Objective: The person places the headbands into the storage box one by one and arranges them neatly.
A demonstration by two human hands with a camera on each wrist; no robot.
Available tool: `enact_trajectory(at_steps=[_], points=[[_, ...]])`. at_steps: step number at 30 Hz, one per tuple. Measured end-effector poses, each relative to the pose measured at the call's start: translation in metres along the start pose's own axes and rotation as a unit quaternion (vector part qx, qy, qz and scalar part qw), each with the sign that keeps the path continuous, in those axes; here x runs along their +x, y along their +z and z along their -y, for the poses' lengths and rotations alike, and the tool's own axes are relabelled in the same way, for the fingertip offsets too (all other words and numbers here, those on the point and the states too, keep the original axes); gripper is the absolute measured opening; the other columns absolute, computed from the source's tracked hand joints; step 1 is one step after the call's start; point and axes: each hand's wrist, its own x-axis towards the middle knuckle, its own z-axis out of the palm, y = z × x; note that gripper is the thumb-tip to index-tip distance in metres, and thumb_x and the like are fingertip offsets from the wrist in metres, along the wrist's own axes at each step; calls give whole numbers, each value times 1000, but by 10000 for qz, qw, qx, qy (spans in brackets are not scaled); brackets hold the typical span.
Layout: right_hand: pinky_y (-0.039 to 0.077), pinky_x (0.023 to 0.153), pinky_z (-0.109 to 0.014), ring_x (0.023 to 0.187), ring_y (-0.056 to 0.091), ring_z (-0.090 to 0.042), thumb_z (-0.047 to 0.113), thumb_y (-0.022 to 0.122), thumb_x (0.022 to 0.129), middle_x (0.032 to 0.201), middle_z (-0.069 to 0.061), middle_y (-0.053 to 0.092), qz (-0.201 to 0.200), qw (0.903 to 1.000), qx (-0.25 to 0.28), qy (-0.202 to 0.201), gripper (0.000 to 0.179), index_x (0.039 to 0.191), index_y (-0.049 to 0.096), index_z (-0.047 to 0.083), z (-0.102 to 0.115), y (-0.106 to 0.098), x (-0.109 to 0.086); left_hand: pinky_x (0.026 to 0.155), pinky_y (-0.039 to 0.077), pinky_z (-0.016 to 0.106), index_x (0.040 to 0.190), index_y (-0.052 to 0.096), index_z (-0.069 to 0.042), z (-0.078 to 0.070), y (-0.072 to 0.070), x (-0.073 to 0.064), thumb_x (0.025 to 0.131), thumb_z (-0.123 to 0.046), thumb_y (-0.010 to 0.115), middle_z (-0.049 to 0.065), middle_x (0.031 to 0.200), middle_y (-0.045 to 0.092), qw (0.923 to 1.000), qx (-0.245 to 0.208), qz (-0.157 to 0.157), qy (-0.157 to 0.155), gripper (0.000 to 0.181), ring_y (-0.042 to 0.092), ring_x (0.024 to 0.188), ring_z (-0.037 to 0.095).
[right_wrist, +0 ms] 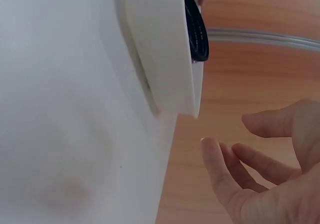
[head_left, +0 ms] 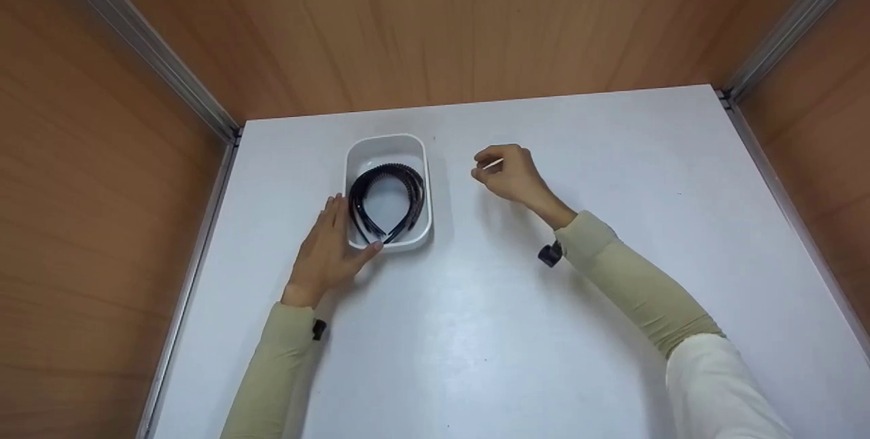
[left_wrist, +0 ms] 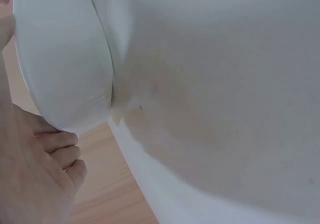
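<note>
A white rectangular container (head_left: 429, 218) with rounded corners holds several dark headbands (head_left: 412, 184), nested together, some with toothed edges. My left hand (head_left: 321, 259) rests against its near-left corner, fingers straight along the left wall and thumb at the front rim. In the left wrist view, the fingers touch the container's pale side wall (left_wrist: 62, 59). To the right of the container, my right hand (head_left: 515, 174) hovers above the table, fingers loosely bent. The right wrist view shows a gap between its thumb and fingers, with nothing visible held there.
The white tabletop (head_left: 462, 344) stretches around the container. Wood-grain panels (head_left: 435, 24) stand behind it and at both sides, with metal rails (head_left: 156, 38) at the corners. A small black device (head_left: 550, 254) is at the right wrist.
</note>
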Motion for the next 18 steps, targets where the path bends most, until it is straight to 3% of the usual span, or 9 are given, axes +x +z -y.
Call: enact_trajectory(at_steps=[6, 11, 15, 18], points=[[65, 92, -47, 107, 75, -33, 16, 73, 101, 118, -17, 76, -45, 9998, -161, -71, 28, 124, 76, 0, -16, -22, -6, 132, 26, 56, 167, 18, 8, 0, -1, -7, 94, -73, 66, 28, 175, 20, 9998, -13, 21, -190, 119, 19, 164, 43], [64, 93, -49, 111, 75, -34, 20, 72, 102, 123, -17, 76, -8, 9994, -300, -152, 31, 127, 75, 1, -27, -38, -11, 130, 30, 58, 168, 21, 5, 3, -4, -10, 94, -71, 66, 26, 175, 24, 9998, 82, -91, -143, 115, 24, 162, 44], [62, 99, -52, 117, 73, -36, 24, 72, 104, 128, -18, 73, -110, 9989, -373, -244, 39, 135, 71, 1, -34, -54, -17, 124, 37, 61, 167, 28, 1, 4, -11, -6, 94, -72, 65, 23, 173, 32, 9993, 277, -252, -9, 110, 33, 158, 44], [57, 107, -56, 125, 68, -39, 29, 71, 105, 136, -20, 69, -159, 9978, -516, -380, 47, 142, 66, 2, -41, -68, -20, 124, 37, 63, 167, 32, -2, 3, -19, 0, 93, -73, 64, 20, 173, 33, 9988, 368, -326, -11, 107, 33, 158, 44]])
